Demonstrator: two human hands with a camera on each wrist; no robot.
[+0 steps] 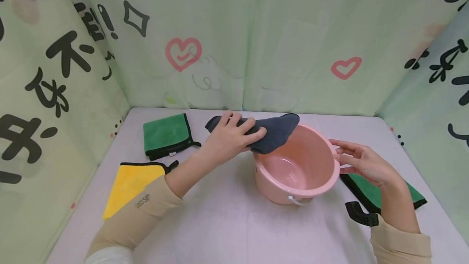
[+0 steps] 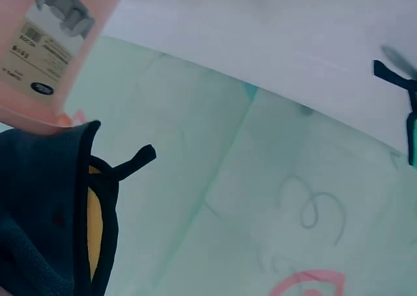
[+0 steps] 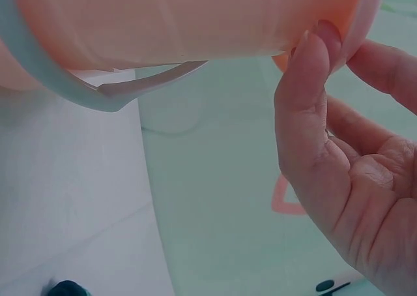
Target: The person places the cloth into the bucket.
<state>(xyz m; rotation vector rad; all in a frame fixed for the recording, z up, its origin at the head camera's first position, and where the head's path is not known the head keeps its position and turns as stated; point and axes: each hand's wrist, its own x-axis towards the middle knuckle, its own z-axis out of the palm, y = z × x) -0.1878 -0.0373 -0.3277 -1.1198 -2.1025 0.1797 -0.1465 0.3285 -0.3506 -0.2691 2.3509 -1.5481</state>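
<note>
A pink plastic bucket (image 1: 297,166) stands in the middle of the table. My left hand (image 1: 231,135) grips a dark grey cloth (image 1: 272,131) that lies over the bucket's far left rim. The left wrist view shows that cloth (image 2: 45,211) close up, with a yellow inner side and a black loop. My right hand (image 1: 360,160) is at the bucket's right side, fingers straight, thumb touching the rim. In the right wrist view the thumb (image 3: 306,94) presses against the bucket wall (image 3: 182,22) beside its pale handle (image 3: 98,94).
A green cloth (image 1: 166,135) and a yellow cloth (image 1: 130,184) lie on the left of the table. Another green cloth (image 1: 370,192) with a black loop lies under my right wrist. Printed green curtains wall in three sides.
</note>
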